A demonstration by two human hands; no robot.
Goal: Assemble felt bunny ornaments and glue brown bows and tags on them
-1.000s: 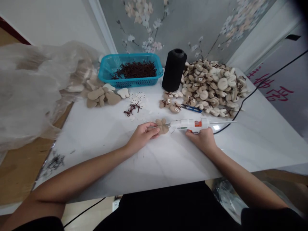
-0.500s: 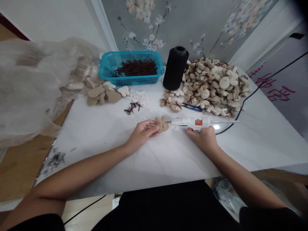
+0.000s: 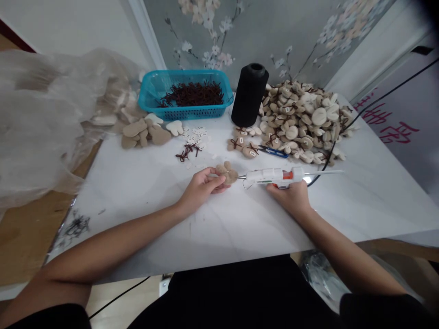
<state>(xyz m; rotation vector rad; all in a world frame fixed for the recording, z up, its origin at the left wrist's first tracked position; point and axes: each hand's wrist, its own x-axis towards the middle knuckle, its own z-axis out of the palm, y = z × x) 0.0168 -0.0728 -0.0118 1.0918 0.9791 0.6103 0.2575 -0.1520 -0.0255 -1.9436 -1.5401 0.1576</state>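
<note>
Left hand (image 3: 202,186) pinches the tan plush piece (image 3: 230,175) over the table (image 3: 236,228), right hand (image 3: 294,195) grips the glue gun (image 3: 265,175). Nozzle (image 3: 242,177) now at the piece's right edge, off its middle; dab there probably done, can't confirm glue.

And here's the white table (image 3: 219,233), faintly veined; behind it, a grey wall (image 3: 267,27) blooms with painted blossoms, a pink-lettered panel (image 3: 411,107) stands to its right, pale floor (image 3: 106,294) shows below it.
</note>
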